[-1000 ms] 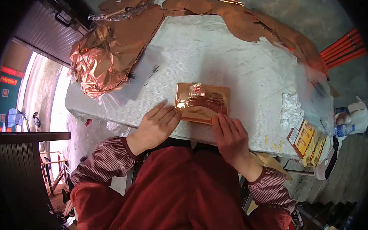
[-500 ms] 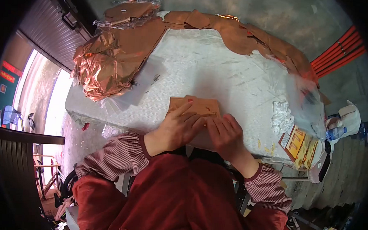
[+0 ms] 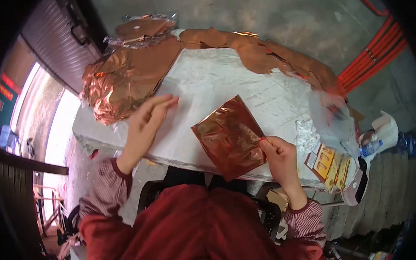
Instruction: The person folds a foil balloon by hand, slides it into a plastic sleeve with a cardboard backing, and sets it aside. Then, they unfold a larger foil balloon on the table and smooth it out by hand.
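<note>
A shiny, wrinkled copper-coloured foil square (image 3: 231, 135) is held near the table's front edge, turned corner-up. My right hand (image 3: 281, 158) pinches its right corner between thumb and fingers. To the left, my left hand (image 3: 147, 122) is raised with its fingers stretched out and nothing in them. It is nearest to the heap of crumpled copper foil (image 3: 114, 93), which lies by flat brown sheets (image 3: 148, 57) on the table's left side. Whether the fingertips touch the table cannot be made out.
Brown cut pieces (image 3: 257, 58) line the far edge of the white-covered table (image 3: 210, 74). On the right are a white bundle (image 3: 306, 135), a clear plastic bag (image 3: 331, 114), yellow printed packets (image 3: 332, 168) and a water bottle (image 3: 370, 148). Red poles (image 3: 371, 53) stand beyond.
Both hands were together over a small brown folded piece on the table. My left hand has moved left, away from it; my right hand now holds up the foil square.
</note>
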Demonstrator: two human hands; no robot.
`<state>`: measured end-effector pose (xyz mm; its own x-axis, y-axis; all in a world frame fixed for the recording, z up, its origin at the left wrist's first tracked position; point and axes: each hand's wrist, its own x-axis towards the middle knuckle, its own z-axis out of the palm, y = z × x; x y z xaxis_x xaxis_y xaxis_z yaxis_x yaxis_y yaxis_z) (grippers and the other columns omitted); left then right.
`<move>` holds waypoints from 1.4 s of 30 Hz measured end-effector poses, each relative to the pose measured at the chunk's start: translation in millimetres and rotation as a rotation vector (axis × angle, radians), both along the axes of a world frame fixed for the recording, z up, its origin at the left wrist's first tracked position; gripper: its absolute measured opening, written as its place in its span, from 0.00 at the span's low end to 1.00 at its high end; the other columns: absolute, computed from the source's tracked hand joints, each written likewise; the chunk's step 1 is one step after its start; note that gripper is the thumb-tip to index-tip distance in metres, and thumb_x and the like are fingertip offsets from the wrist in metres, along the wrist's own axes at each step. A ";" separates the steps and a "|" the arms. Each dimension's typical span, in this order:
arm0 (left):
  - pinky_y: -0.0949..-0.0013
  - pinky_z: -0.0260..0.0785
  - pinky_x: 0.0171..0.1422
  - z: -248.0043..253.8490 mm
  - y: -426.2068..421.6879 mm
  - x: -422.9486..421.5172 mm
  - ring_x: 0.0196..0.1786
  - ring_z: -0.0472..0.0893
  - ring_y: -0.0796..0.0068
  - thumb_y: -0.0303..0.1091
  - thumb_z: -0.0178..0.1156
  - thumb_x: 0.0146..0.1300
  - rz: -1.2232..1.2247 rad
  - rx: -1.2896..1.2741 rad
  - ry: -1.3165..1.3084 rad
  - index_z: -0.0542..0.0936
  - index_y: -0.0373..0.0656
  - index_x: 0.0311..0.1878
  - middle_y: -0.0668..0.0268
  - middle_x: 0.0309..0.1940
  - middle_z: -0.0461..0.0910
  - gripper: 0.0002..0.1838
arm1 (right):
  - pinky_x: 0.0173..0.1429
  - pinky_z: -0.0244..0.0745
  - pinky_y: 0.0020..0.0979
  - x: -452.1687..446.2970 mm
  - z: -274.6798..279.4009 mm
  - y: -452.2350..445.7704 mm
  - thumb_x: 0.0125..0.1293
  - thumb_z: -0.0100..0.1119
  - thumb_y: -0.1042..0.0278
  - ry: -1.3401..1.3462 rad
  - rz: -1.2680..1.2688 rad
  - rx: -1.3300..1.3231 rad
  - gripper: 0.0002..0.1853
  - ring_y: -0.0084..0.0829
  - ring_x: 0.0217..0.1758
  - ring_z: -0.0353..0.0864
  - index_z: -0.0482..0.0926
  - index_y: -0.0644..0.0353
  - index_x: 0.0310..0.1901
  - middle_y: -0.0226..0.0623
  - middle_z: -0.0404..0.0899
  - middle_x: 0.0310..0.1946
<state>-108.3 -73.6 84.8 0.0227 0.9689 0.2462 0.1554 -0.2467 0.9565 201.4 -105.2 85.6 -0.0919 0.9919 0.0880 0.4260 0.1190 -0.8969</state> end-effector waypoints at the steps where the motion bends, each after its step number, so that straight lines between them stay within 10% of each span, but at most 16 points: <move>1: 0.60 0.58 0.72 -22.0 -6.0 3.6 0.64 0.73 0.64 0.58 0.47 0.71 -0.146 -0.071 -0.101 0.62 0.33 0.69 0.56 0.62 0.73 0.38 | 0.30 0.66 0.22 3.3 -13.7 -0.1 0.69 0.57 0.71 0.211 0.004 -0.093 0.08 0.15 0.25 0.70 0.80 0.67 0.34 0.25 0.77 0.22; 4: 0.64 0.59 0.70 -40.0 -37.5 54.4 0.66 0.68 0.68 0.65 0.48 0.66 -0.497 -0.457 -0.650 0.56 0.33 0.71 0.57 0.66 0.67 0.46 | 0.31 0.65 0.19 2.0 -40.8 -4.1 0.71 0.54 0.70 0.451 0.009 -0.215 0.10 0.13 0.26 0.69 0.82 0.66 0.37 0.23 0.77 0.24; 8: 0.66 0.68 0.62 -76.7 -39.9 96.4 0.59 0.73 0.72 0.50 0.54 0.70 -0.601 -0.565 -1.036 0.65 0.38 0.65 0.60 0.57 0.74 0.29 | 0.32 0.65 0.18 -10.0 -60.0 -11.6 0.71 0.54 0.71 0.598 -0.061 -0.229 0.09 0.13 0.28 0.70 0.82 0.65 0.40 0.23 0.78 0.27; 15: 0.75 0.73 0.39 -65.7 -35.0 115.6 0.35 0.78 0.80 0.32 0.52 0.71 -0.331 -0.690 -0.613 0.76 0.38 0.50 0.69 0.39 0.79 0.11 | 0.34 0.67 0.17 -7.2 -73.7 -20.2 0.69 0.56 0.73 0.357 -0.198 -0.023 0.08 0.13 0.30 0.71 0.81 0.66 0.46 0.22 0.78 0.28; 24: 0.70 0.79 0.47 -43.5 -17.8 130.2 0.41 0.82 0.75 0.33 0.56 0.69 -0.311 -0.530 -0.594 0.75 0.34 0.56 0.67 0.40 0.80 0.16 | 0.41 0.72 0.17 -4.5 -62.6 -21.7 0.67 0.58 0.78 0.546 -0.098 -0.085 0.09 0.14 0.37 0.78 0.77 0.67 0.48 0.30 0.83 0.36; 28: 0.73 0.77 0.34 -59.7 4.5 115.5 0.35 0.81 0.78 0.38 0.59 0.68 -0.443 -0.583 -0.489 0.76 0.39 0.57 0.68 0.39 0.80 0.18 | 0.43 0.72 0.17 4.4 -60.6 -21.2 0.67 0.56 0.80 0.583 -0.069 -0.073 0.11 0.16 0.39 0.78 0.77 0.67 0.50 0.30 0.83 0.37; 31: 0.73 0.76 0.31 -27.9 22.6 104.7 0.29 0.80 0.78 0.41 0.63 0.65 -0.334 -0.619 -0.547 0.77 0.40 0.50 0.69 0.34 0.80 0.16 | 0.51 0.74 0.26 67.6 -34.6 -34.1 0.63 0.61 0.75 -0.063 -0.352 0.117 0.17 0.21 0.47 0.77 0.78 0.63 0.54 0.32 0.82 0.44; 34: 0.71 0.77 0.30 -34.7 62.0 65.5 0.29 0.80 0.79 0.40 0.63 0.65 -0.326 -0.556 -0.464 0.78 0.40 0.46 0.69 0.33 0.81 0.14 | 0.63 0.70 0.37 153.8 -27.3 -52.8 0.50 0.69 0.73 -0.891 -0.457 0.077 0.29 0.48 0.60 0.74 0.75 0.62 0.57 0.48 0.74 0.59; 42: 0.72 0.77 0.30 -63.1 94.5 36.1 0.29 0.80 0.80 0.40 0.60 0.67 -0.368 -0.721 -0.438 0.77 0.44 0.45 0.72 0.34 0.80 0.11 | 0.59 0.72 0.33 215.3 -18.3 -47.7 0.46 0.73 0.72 -0.748 -0.266 -0.352 0.33 0.42 0.53 0.80 0.75 0.58 0.59 0.46 0.80 0.52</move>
